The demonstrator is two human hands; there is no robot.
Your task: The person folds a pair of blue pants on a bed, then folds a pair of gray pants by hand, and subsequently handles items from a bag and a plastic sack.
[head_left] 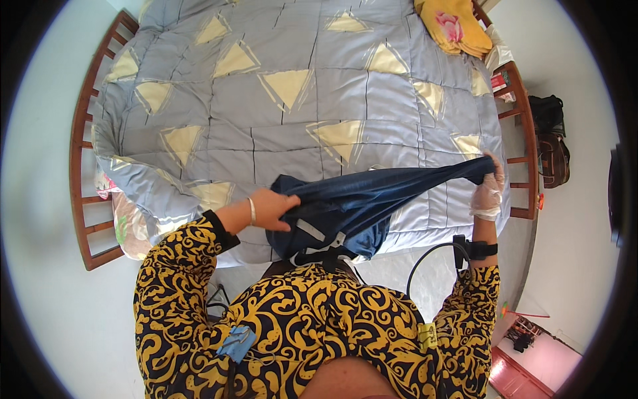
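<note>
Stretching a dark blue garment (359, 189) sideways along the near edge of the bed (532, 179), over a grey quilt (246, 116) with pale yellow triangles. Clamping the fingers of the gloved right hand (490, 189) on the bunched end, close to the bed's right edge. Touching the opposite end with the bare left hand (271, 209), thumb and fingers showing apart; cannot tell whether gripping. Farther off, near the right edge, seeing yellow fabric (458, 26) with a pink flower.
</note>
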